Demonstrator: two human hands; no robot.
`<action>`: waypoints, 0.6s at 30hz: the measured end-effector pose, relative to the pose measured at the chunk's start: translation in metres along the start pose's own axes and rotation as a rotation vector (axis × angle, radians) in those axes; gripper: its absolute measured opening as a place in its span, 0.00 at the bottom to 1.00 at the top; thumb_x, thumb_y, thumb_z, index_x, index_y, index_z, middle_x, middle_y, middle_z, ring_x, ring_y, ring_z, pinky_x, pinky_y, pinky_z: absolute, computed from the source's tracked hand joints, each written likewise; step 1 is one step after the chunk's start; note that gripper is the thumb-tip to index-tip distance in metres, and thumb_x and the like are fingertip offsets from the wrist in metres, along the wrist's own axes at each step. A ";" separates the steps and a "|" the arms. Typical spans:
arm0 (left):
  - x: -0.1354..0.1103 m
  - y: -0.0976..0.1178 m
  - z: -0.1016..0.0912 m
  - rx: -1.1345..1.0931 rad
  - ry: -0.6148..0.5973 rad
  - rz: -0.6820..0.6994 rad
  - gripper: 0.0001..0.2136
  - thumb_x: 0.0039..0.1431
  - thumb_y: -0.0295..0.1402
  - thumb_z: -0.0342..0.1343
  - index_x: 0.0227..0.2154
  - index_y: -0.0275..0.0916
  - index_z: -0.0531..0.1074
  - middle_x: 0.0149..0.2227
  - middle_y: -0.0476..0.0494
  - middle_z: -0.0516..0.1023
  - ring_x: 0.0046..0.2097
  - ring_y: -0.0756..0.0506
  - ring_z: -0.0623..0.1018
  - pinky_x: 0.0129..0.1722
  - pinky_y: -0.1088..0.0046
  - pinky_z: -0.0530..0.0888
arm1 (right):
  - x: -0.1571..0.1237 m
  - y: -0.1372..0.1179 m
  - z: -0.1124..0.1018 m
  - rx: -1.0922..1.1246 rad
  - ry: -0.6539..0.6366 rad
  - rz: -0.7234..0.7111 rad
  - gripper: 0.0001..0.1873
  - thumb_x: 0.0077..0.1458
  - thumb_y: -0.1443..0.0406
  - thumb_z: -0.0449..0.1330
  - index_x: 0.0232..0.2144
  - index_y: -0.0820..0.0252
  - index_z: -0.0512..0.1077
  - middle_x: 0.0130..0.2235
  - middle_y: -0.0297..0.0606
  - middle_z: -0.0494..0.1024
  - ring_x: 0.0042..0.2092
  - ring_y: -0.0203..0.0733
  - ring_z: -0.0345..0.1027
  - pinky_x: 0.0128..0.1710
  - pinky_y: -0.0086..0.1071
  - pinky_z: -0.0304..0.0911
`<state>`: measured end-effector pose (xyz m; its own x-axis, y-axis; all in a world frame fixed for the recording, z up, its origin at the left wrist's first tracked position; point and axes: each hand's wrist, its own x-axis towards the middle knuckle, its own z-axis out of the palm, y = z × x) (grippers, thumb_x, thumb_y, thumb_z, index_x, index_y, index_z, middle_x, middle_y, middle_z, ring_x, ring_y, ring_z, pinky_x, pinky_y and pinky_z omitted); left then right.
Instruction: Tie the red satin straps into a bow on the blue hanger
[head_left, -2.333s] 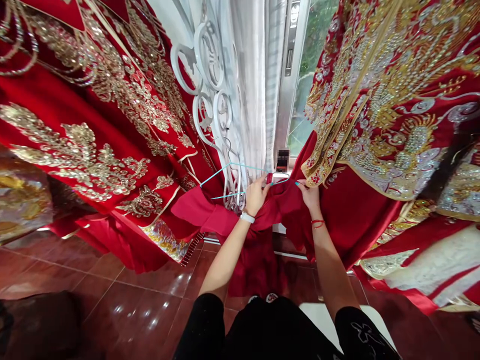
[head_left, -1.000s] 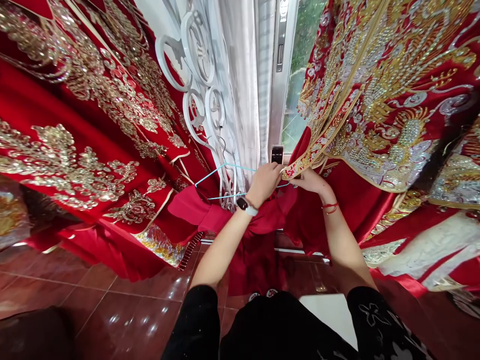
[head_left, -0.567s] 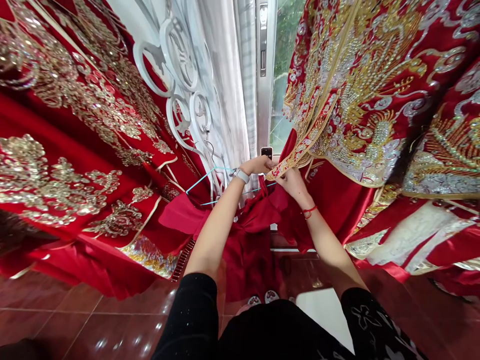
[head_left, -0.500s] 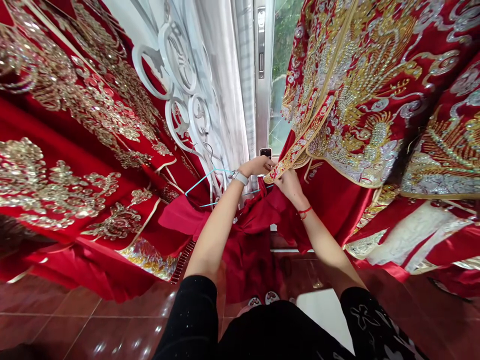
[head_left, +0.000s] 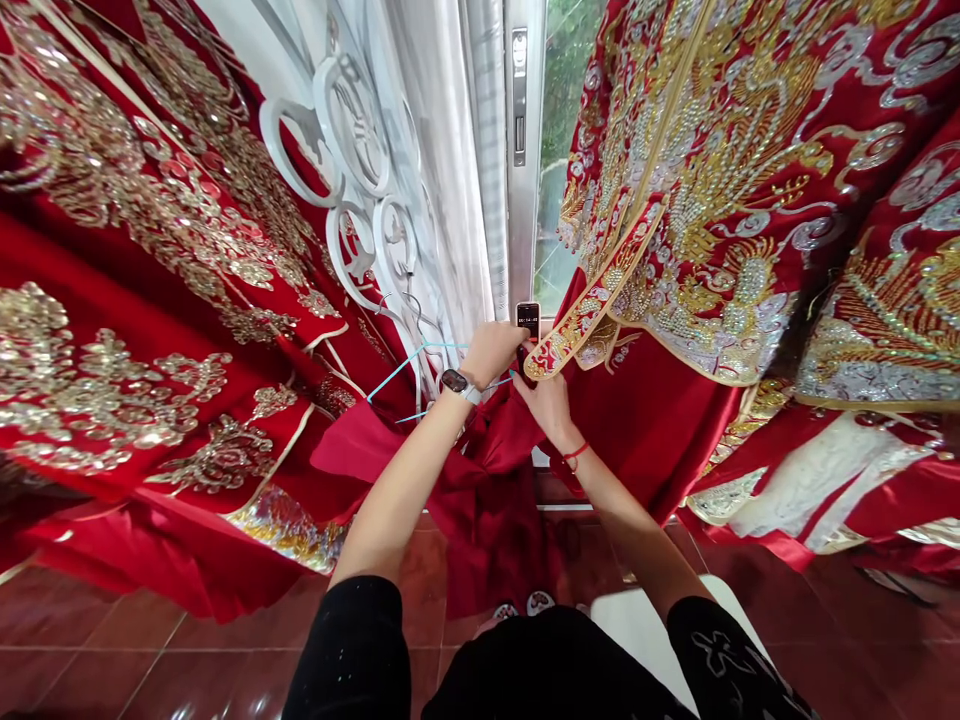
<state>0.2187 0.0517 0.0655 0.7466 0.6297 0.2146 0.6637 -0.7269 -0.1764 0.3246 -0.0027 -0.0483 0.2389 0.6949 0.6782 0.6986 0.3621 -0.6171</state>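
Note:
A plain red satin garment (head_left: 487, 480) hangs in front of me on a thin light-blue wire hanger (head_left: 397, 368). My left hand (head_left: 491, 350), with a watch on the wrist, is closed on the top of the garment at the hanger. My right hand (head_left: 546, 400), a red string round its wrist, grips the red cloth just below the gold-embroidered hem (head_left: 581, 325) of the robe hanging on the right. The fingertips of both hands are buried in the folds.
Heavily embroidered red and gold robes hang on the left (head_left: 150, 300) and right (head_left: 750, 200). A white scrollwork rack (head_left: 352, 180) and sheer curtain (head_left: 450, 150) stand before a window frame (head_left: 517, 150). A small phone (head_left: 528, 318) shows by the sill. Glossy red tiles (head_left: 150, 650) lie below.
The view has shifted right and both hands have drawn closer together at the hanger. My right hand has dropped from the embroidered hem down onto the plain red cloth.

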 end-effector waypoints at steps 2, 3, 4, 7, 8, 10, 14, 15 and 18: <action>-0.006 0.000 -0.002 -0.010 -0.021 -0.039 0.17 0.63 0.23 0.46 0.48 0.38 0.76 0.42 0.33 0.82 0.48 0.37 0.81 0.43 0.65 0.72 | -0.008 -0.005 0.008 -0.029 0.021 0.049 0.23 0.61 0.65 0.53 0.57 0.60 0.71 0.47 0.47 0.80 0.45 0.50 0.75 0.51 0.44 0.68; -0.009 -0.001 -0.003 -0.026 -0.037 -0.047 0.18 0.63 0.24 0.46 0.50 0.39 0.76 0.44 0.34 0.82 0.48 0.38 0.81 0.43 0.66 0.72 | -0.010 -0.007 0.010 -0.032 0.041 0.064 0.23 0.61 0.65 0.52 0.58 0.60 0.70 0.47 0.47 0.80 0.44 0.49 0.75 0.50 0.43 0.69; -0.012 -0.002 -0.006 -0.046 -0.053 -0.054 0.18 0.64 0.25 0.46 0.53 0.41 0.74 0.45 0.35 0.82 0.48 0.38 0.81 0.44 0.66 0.72 | -0.012 -0.008 0.011 -0.027 0.063 0.068 0.23 0.61 0.66 0.51 0.58 0.59 0.70 0.46 0.47 0.80 0.43 0.48 0.74 0.49 0.42 0.69; -0.022 -0.007 -0.013 -0.119 -0.090 -0.076 0.19 0.66 0.31 0.48 0.58 0.43 0.71 0.48 0.38 0.82 0.49 0.40 0.81 0.44 0.67 0.73 | -0.010 -0.009 0.009 0.024 0.102 0.056 0.23 0.61 0.65 0.52 0.57 0.58 0.71 0.44 0.44 0.80 0.39 0.45 0.72 0.46 0.39 0.69; -0.024 -0.009 -0.014 -0.138 -0.101 -0.084 0.19 0.65 0.34 0.50 0.57 0.42 0.71 0.47 0.39 0.82 0.49 0.40 0.81 0.44 0.67 0.73 | -0.009 -0.009 0.007 0.042 0.107 0.057 0.23 0.61 0.65 0.52 0.56 0.59 0.71 0.43 0.43 0.80 0.38 0.44 0.71 0.44 0.38 0.69; -0.028 -0.010 -0.016 -0.143 -0.118 -0.110 0.17 0.64 0.39 0.54 0.52 0.39 0.75 0.45 0.38 0.83 0.48 0.39 0.81 0.43 0.67 0.73 | -0.006 -0.010 0.002 0.059 0.110 0.064 0.22 0.60 0.65 0.52 0.56 0.59 0.71 0.39 0.41 0.79 0.35 0.42 0.69 0.41 0.37 0.69; -0.031 -0.005 -0.013 -0.069 -0.088 -0.199 0.16 0.67 0.41 0.50 0.45 0.39 0.80 0.42 0.34 0.83 0.46 0.36 0.81 0.41 0.65 0.72 | -0.001 -0.017 -0.002 0.041 0.119 0.065 0.23 0.59 0.66 0.52 0.56 0.59 0.70 0.30 0.34 0.73 0.29 0.39 0.63 0.35 0.33 0.65; -0.031 -0.004 -0.011 -0.064 -0.075 -0.209 0.16 0.67 0.41 0.50 0.45 0.39 0.80 0.42 0.34 0.82 0.46 0.36 0.81 0.40 0.65 0.71 | -0.001 -0.020 -0.002 0.035 0.126 0.063 0.23 0.58 0.67 0.52 0.56 0.59 0.69 0.28 0.32 0.71 0.28 0.38 0.61 0.34 0.32 0.63; -0.031 -0.001 -0.009 -0.055 -0.062 -0.190 0.15 0.66 0.39 0.50 0.45 0.39 0.80 0.42 0.34 0.82 0.46 0.36 0.81 0.40 0.65 0.71 | 0.001 -0.025 0.000 0.008 0.126 0.034 0.24 0.58 0.67 0.53 0.56 0.59 0.68 0.27 0.31 0.68 0.27 0.38 0.59 0.33 0.32 0.62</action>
<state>0.1945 0.0311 0.0674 0.6103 0.7716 0.1794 0.7910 -0.6059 -0.0850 0.3071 -0.0109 -0.0317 0.3452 0.6237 0.7013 0.6837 0.3448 -0.6432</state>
